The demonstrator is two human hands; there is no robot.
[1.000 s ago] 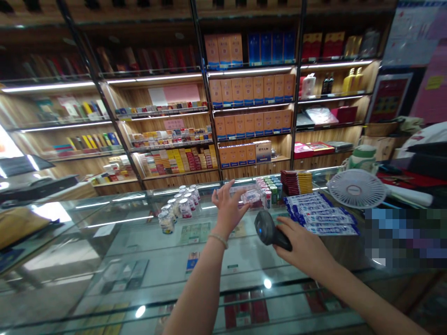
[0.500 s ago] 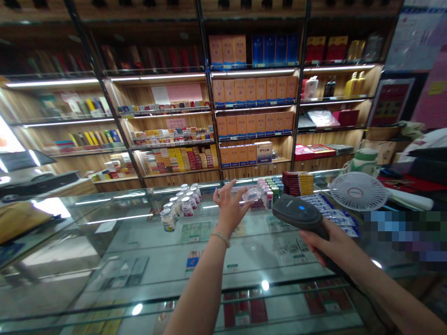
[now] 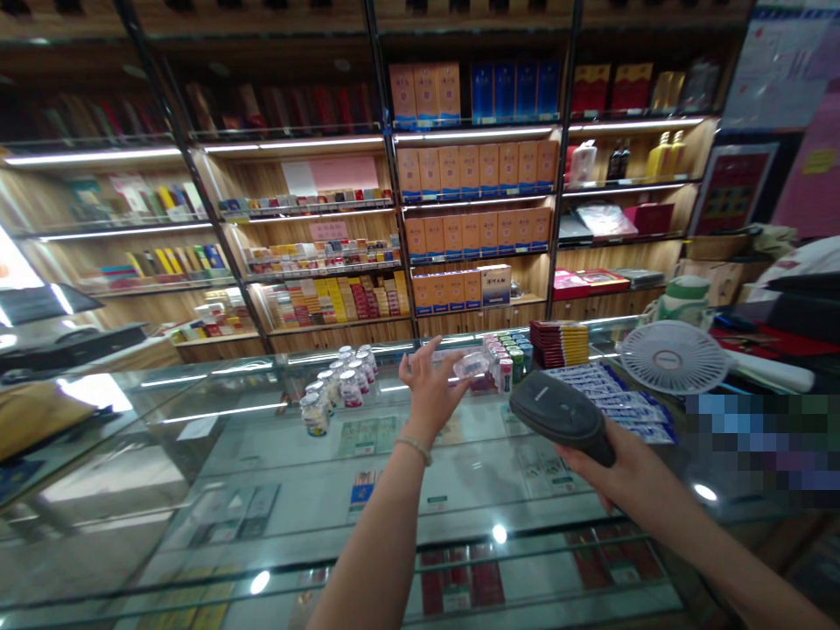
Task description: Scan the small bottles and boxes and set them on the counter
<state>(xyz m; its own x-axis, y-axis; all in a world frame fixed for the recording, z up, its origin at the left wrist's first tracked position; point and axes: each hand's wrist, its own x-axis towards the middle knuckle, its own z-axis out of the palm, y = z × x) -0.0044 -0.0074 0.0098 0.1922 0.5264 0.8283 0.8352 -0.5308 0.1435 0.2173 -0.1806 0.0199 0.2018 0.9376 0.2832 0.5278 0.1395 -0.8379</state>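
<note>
Above the glass counter, my left hand (image 3: 430, 385) pinches a small clear plastic container (image 3: 471, 365) between thumb and forefinger, its other fingers raised. A dark grey handheld barcode scanner (image 3: 557, 411) is gripped in my right hand (image 3: 623, 464), its head pointing left toward the container. Just beyond the container stand rows of small colourful tubs (image 3: 505, 359). Several white-capped little bottles (image 3: 341, 381) are lined up to the left of my left hand. Behind the scanner lie blue-and-white packets (image 3: 610, 398) fanned out.
A stack of red and yellow packs (image 3: 559, 343) sits at the counter's far side. To the right are a white fan (image 3: 673, 359) and a green-and-white jug (image 3: 686, 302). The glass counter (image 3: 295, 516) holds boxes beneath its top. Shelves with orange boxes (image 3: 469, 171) line the wall.
The blue light on top of the scanner has gone out. My right hand has tilted the scanner slightly and lowered it a little. My left hand stays nearly still.
</note>
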